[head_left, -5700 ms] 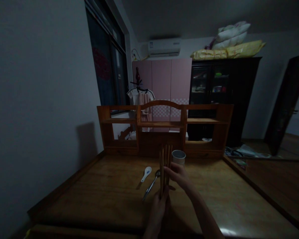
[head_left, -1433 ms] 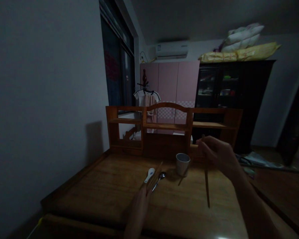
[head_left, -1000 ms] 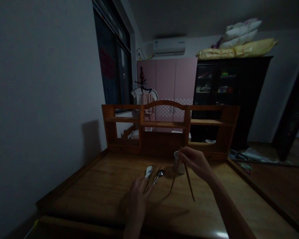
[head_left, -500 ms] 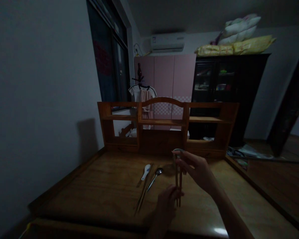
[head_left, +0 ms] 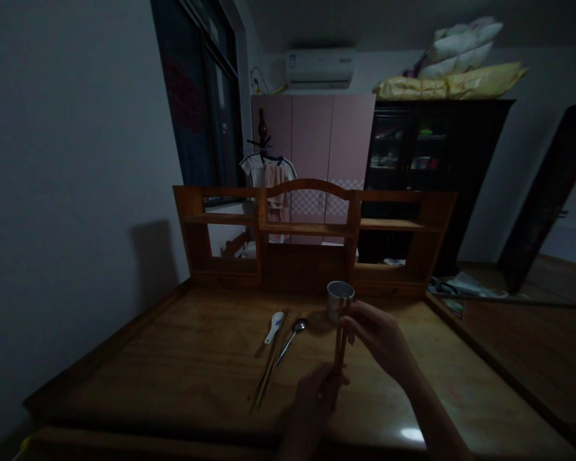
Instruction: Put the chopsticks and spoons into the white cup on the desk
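Observation:
A pair of wooden chopsticks (head_left: 338, 342) stands nearly upright over the wooden table (head_left: 196, 378), held by both hands. My right hand (head_left: 377, 336) pinches their upper part with closed fingers. My left hand (head_left: 317, 397) closes around their lower ends. Just behind the chopsticks stands a small grey cup (head_left: 340, 299). To the left, more chopsticks (head_left: 269, 368) lie flat on the table between a white ceramic spoon (head_left: 273, 325) and a metal spoon (head_left: 292, 331).
A low wooden shelf unit (head_left: 312, 240) stands along the table's far edge. A grey wall runs along the left. Behind are a window, a pink wardrobe (head_left: 317, 147), a dark cabinet (head_left: 427, 173) with bedding on top, and an air conditioner.
The bundle was split: my left hand laid some chopsticks on the table by the spoons, then moved right to join my right hand on the pair. The camera shifted slightly.

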`<action>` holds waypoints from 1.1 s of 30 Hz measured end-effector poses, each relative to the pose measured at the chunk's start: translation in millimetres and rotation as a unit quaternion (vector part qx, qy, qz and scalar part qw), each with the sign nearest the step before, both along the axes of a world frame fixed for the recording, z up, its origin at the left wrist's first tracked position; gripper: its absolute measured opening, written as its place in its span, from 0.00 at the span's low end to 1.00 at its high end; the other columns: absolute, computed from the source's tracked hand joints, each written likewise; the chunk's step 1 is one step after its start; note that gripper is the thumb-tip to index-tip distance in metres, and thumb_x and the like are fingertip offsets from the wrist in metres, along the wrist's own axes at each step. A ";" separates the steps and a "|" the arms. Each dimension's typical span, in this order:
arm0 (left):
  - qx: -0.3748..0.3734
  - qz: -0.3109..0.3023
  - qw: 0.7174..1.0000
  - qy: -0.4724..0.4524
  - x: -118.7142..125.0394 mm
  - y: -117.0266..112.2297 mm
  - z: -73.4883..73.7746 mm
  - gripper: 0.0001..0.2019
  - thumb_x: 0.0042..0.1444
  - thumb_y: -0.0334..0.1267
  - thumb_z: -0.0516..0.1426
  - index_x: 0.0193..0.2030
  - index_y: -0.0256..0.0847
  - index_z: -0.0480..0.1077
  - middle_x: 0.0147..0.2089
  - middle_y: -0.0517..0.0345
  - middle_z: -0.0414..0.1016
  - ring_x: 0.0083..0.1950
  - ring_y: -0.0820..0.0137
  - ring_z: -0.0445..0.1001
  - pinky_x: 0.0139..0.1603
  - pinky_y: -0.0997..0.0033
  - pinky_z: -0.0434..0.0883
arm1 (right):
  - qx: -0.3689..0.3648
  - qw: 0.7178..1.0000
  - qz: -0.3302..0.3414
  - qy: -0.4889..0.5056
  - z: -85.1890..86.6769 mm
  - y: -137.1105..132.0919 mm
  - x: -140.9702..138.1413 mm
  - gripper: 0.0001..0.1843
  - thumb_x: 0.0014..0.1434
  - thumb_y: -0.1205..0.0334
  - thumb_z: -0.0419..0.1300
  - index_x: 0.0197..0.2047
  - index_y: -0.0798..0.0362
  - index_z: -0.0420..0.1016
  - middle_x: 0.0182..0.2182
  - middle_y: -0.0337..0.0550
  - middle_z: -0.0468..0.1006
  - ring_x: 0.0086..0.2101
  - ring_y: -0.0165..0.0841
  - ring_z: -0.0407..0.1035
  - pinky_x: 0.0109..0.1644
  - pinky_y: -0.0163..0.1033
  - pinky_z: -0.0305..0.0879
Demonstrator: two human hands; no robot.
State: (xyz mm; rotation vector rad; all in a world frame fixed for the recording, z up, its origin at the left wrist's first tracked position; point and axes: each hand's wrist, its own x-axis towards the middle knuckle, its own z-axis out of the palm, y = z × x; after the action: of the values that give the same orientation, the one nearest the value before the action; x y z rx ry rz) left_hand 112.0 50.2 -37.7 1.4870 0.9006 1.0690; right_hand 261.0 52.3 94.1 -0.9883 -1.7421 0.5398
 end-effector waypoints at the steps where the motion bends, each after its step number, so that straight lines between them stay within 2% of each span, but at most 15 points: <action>1: 0.002 0.002 1.000 0.003 0.2 0.3 -0.8 0.14 0.58 0.44 0.54 0.46 0.42 0.74 0.37 0.55 0.78 0.27 0.75 0.67 0.26 0.78 0.61 | -0.008 1.000 0.008 0.001 0.2 -0.1 -0.3 0.10 0.60 0.54 0.60 0.40 0.51 0.75 0.28 0.40 0.71 0.25 0.30 0.66 0.28 0.33 0.66; 4: 0.013 0.001 1.000 0.008 0.3 2.3 -2.5 0.14 0.58 0.45 0.53 0.45 0.41 0.74 0.36 0.55 0.76 0.26 0.75 0.66 0.26 0.78 0.61 | -0.016 1.000 0.018 0.001 1.1 0.0 -1.5 0.11 0.59 0.54 0.60 0.41 0.50 0.75 0.30 0.40 0.71 0.26 0.30 0.66 0.28 0.34 0.66; 8: -0.006 0.000 1.000 -0.001 -0.2 4.7 -4.1 0.13 0.57 0.45 0.54 0.39 0.38 0.74 0.32 0.55 0.75 0.26 0.74 0.66 0.23 0.79 0.59 | -0.033 0.999 0.031 -0.017 1.8 0.5 -3.8 0.11 0.60 0.53 0.59 0.35 0.52 0.74 0.33 0.42 0.72 0.28 0.30 0.67 0.29 0.34 0.66; 13: 0.003 -0.005 1.000 0.002 -0.5 1.5 -3.8 0.16 0.58 0.49 0.53 0.38 0.38 0.72 0.30 0.57 0.72 0.25 0.75 0.65 0.23 0.79 0.58 | -0.043 0.997 0.050 -0.047 4.3 -4.4 -7.8 0.09 0.63 0.55 0.56 0.40 0.52 0.71 0.32 0.41 0.73 0.33 0.32 0.69 0.35 0.35 0.67; 19: 0.020 -0.011 1.000 0.003 -1.5 -1.5 -3.5 0.18 0.59 0.51 0.52 0.42 0.38 0.73 0.29 0.57 0.71 0.25 0.75 0.63 0.23 0.79 0.59 | -0.035 0.995 0.070 -0.063 8.6 -11.7 -7.3 0.07 0.64 0.60 0.54 0.44 0.52 0.69 0.36 0.41 0.73 0.37 0.32 0.69 0.42 0.38 0.68; 22: 0.005 -0.030 0.999 -0.016 -2.3 -0.7 -3.9 0.20 0.59 0.52 0.52 0.44 0.38 0.73 0.29 0.57 0.70 0.25 0.75 0.63 0.23 0.79 0.60 | -0.046 0.994 0.066 -0.075 10.2 -13.9 -3.1 0.06 0.64 0.61 0.55 0.43 0.51 0.69 0.36 0.39 0.73 0.36 0.31 0.69 0.40 0.36 0.68; 26: 0.014 -0.065 0.998 -0.018 -5.8 -2.1 2.1 0.21 0.60 0.52 0.51 0.46 0.38 0.73 0.38 0.52 0.74 0.27 0.75 0.64 0.26 0.78 0.61 | -0.054 0.993 0.060 -0.081 11.9 -15.9 3.0 0.04 0.62 0.62 0.57 0.41 0.51 0.70 0.33 0.37 0.73 0.31 0.29 0.68 0.34 0.33 0.67; 30: 0.028 -0.080 0.996 -0.006 -8.7 -3.2 7.4 0.19 0.61 0.49 0.49 0.46 0.39 0.74 0.36 0.54 0.74 0.28 0.75 0.65 0.28 0.77 0.62 | -0.058 0.993 0.045 -0.093 13.0 -17.6 6.0 0.03 0.62 0.64 0.57 0.40 0.52 0.70 0.30 0.36 0.73 0.29 0.28 0.69 0.33 0.33 0.67; 33: -0.002 -0.067 0.998 -0.001 -7.5 -1.8 4.8 0.18 0.60 0.48 0.49 0.41 0.38 0.74 0.34 0.56 0.72 0.25 0.76 0.65 0.24 0.79 0.62 | -0.062 0.992 0.038 -0.100 13.7 -19.1 5.2 0.02 0.62 0.64 0.57 0.38 0.52 0.70 0.29 0.36 0.72 0.28 0.28 0.70 0.33 0.32 0.67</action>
State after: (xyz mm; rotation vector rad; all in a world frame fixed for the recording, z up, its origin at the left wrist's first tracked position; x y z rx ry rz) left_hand 104.5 48.4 -32.9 1.5203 0.7897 0.9710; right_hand 266.2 33.2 107.8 -1.0973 -1.9494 0.6226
